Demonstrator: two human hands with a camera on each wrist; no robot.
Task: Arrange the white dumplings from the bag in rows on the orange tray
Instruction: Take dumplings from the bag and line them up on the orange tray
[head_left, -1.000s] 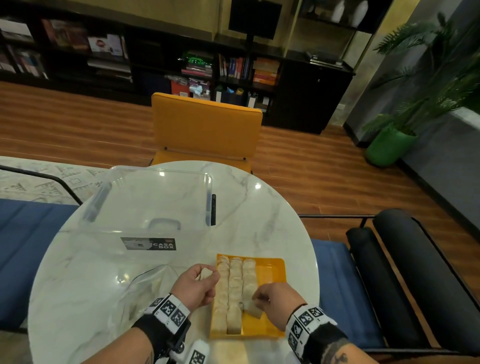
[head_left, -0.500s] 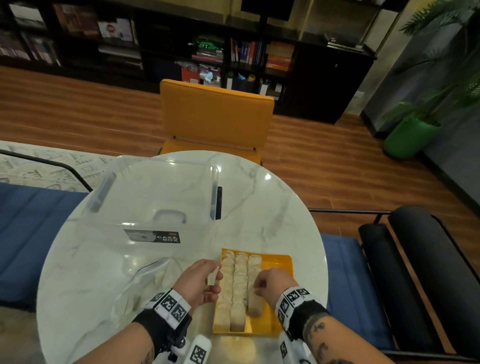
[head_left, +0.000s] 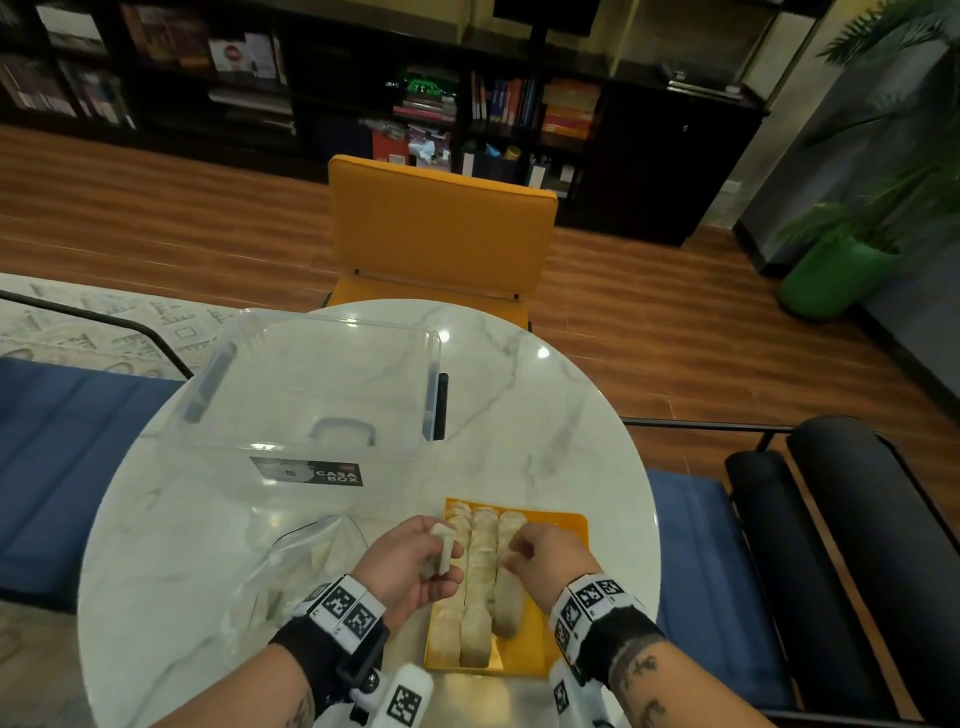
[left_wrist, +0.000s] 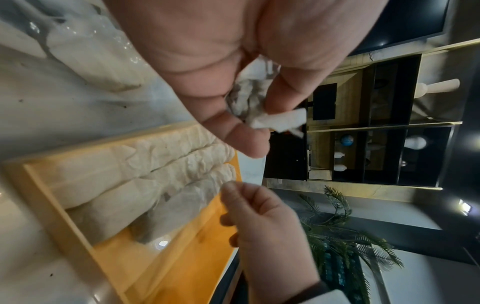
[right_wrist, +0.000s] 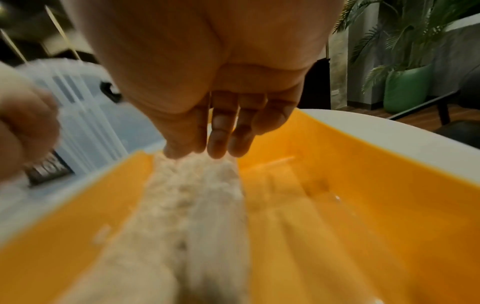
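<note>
The orange tray lies near the table's front edge and holds three rows of white dumplings. To its left is the clear bag, with more dumplings inside. My left hand is at the tray's left edge and pinches one dumpling between thumb and fingers; the left wrist view shows this dumpling close up. My right hand hovers over the third row. Its fingertips point down, touch the dumplings and hold nothing.
A clear lidded storage box stands behind the bag on the round marble table. The right strip of the tray is bare. An orange chair is across the table, and dark seats are to the right.
My right hand set its dumpling down at the near end of the third row, then moved forward along that row. My left hand kept its dumpling and lifted a little.
</note>
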